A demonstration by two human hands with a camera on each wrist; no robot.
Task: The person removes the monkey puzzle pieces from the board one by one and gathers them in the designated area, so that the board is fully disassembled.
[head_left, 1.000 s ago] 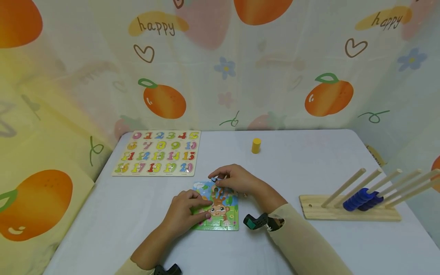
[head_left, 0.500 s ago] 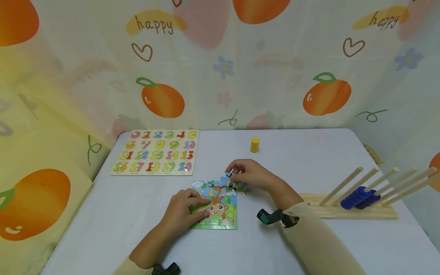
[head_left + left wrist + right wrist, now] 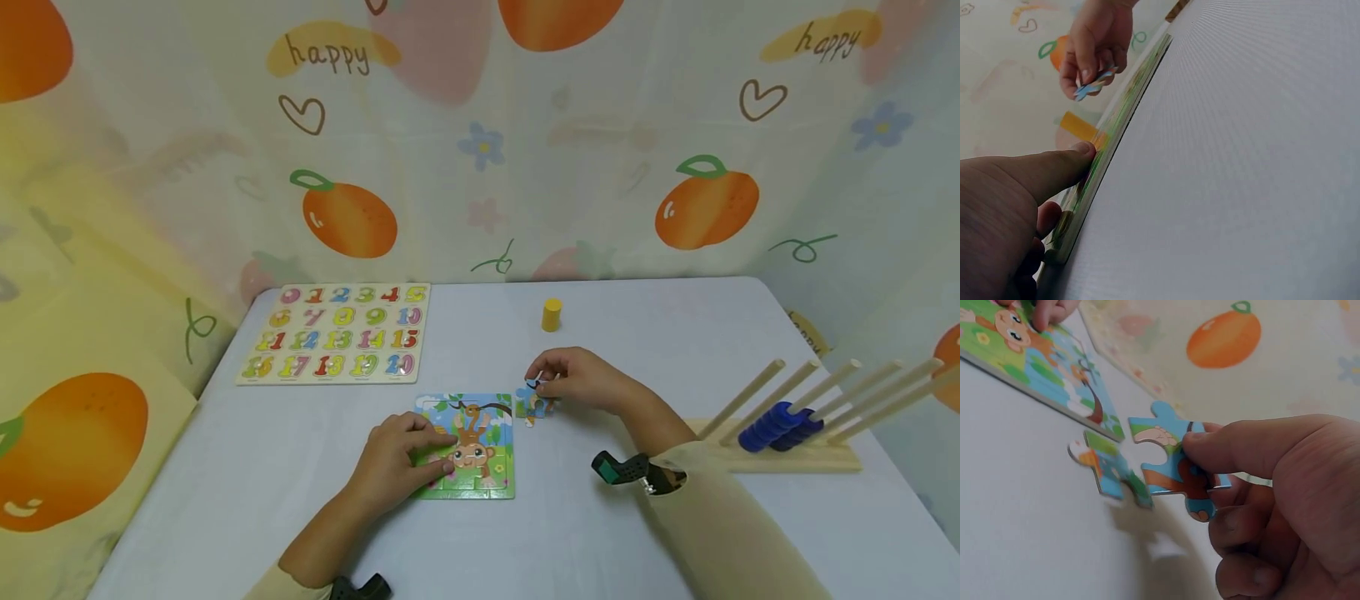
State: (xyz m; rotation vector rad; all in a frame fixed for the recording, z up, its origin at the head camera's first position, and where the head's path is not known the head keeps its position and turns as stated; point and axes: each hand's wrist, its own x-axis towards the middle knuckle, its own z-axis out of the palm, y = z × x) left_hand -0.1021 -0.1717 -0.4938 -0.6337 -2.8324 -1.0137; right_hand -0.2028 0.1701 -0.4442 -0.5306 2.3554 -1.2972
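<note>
My left hand [image 3: 401,454] rests on the left part of a square monkey jigsaw puzzle [image 3: 474,458], with its thumb and fingertips on the picture. Just past the puzzle's upper right corner, my right hand [image 3: 581,379] pinches a blue jigsaw piece [image 3: 1175,478] between thumb and fingers. That piece bears brown and pale pink shapes. Close beside it in the right wrist view is a second jigsaw piece [image 3: 1107,465], tilted, with a shadow below. The left wrist view shows my thumb [image 3: 1075,159] along the puzzle's edge.
A number board [image 3: 337,333] lies at the back left. A yellow cylinder [image 3: 551,315] stands at the back. To the right is a wooden peg stand [image 3: 795,458] with blue rings [image 3: 772,427] on it. A printed curtain [image 3: 480,208] hangs behind the table.
My right hand has moved right, off the puzzle's top edge, carrying the jigsaw piece away and uncovering the branch in the picture. My left hand has stayed on the puzzle.
</note>
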